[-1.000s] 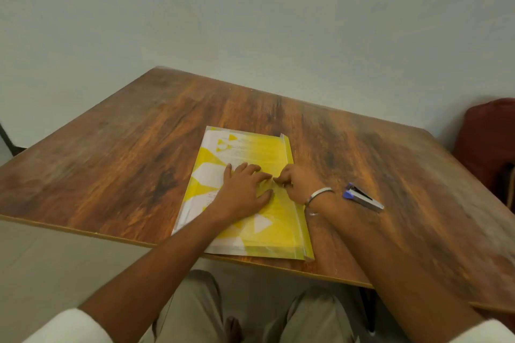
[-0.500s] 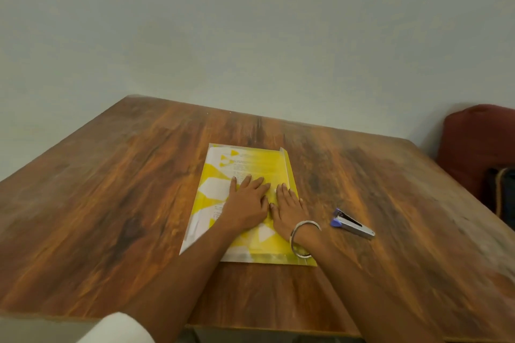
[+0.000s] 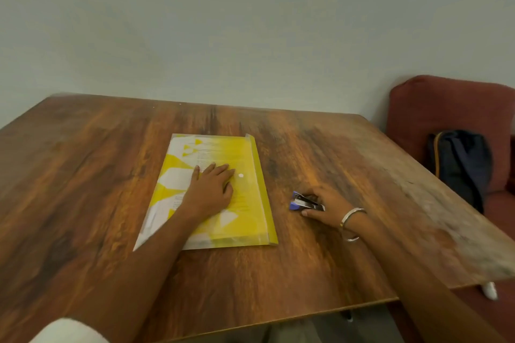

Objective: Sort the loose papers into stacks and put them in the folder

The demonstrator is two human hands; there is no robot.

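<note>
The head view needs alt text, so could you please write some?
A left hand rests flat on a yellow folder on a wooden table, while the right hand grips a blue stapler beside it.

Bare tabletop (image 3: 83, 189) lies open left of and beyond the yellow folder (image 3: 250, 164), while a narrow strip separates folder from stapler (image 3: 305, 201), with a red seat (image 3: 451, 108) bordering the right edge.
</note>
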